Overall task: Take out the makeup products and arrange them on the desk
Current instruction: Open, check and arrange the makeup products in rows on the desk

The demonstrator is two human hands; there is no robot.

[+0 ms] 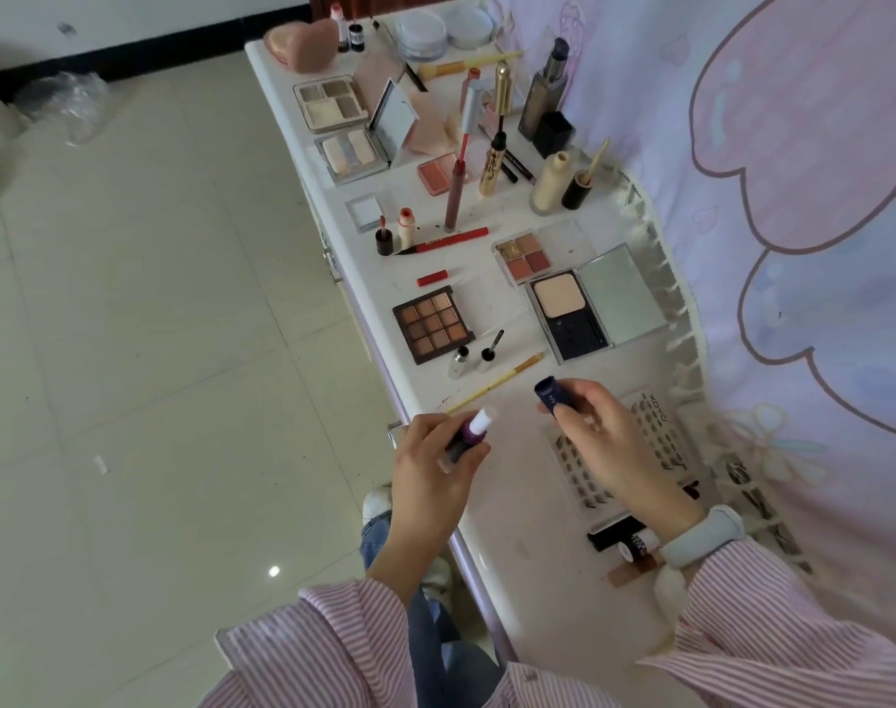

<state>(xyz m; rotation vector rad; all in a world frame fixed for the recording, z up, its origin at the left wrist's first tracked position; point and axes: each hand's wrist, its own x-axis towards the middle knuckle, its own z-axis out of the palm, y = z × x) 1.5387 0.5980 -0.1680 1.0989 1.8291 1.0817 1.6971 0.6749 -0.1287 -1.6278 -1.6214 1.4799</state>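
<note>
My left hand [433, 467] grips a dark lip balm tube [469, 431] whose white balm tip points up and away over the desk's front edge. My right hand [602, 442] pinches the tube's dark blue cap [549, 393], held apart from the tube, above a tray of false lashes [650, 416]. Both hands hover over the near part of the white desk [527, 554].
Laid out farther along the desk are a nine-pan brown palette [432, 324], an open powder compact [589, 304], a four-pan eyeshadow [525, 255], lip tubes, mascara, bottles and a yellow pencil [497, 380]. More tubes [622, 539] lie under my right wrist. A lilac curtain hangs on the right.
</note>
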